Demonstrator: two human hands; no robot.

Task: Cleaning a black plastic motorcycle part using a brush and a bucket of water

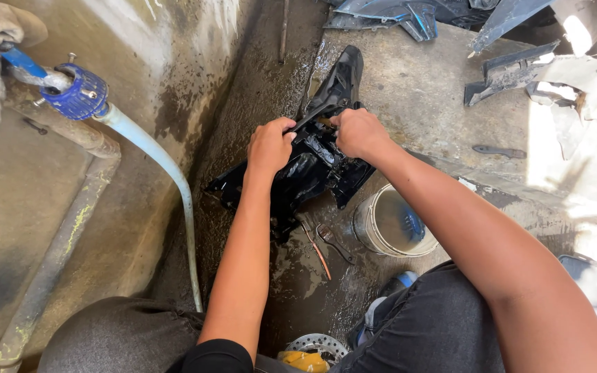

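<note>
A stained concrete wall (174,62) rises on the left, streaked with dark grime. A blue valve (76,92) sits on a rusty pipe (70,228) that runs down the wall, and a pale hose (167,173) curves from the valve to the floor. The concrete floor (416,90) is wet and dirty, darkest along a shallow gutter by the wall. Strong sunlight bleaches the right side, where grey plastic panels (519,69) lie scattered.
</note>
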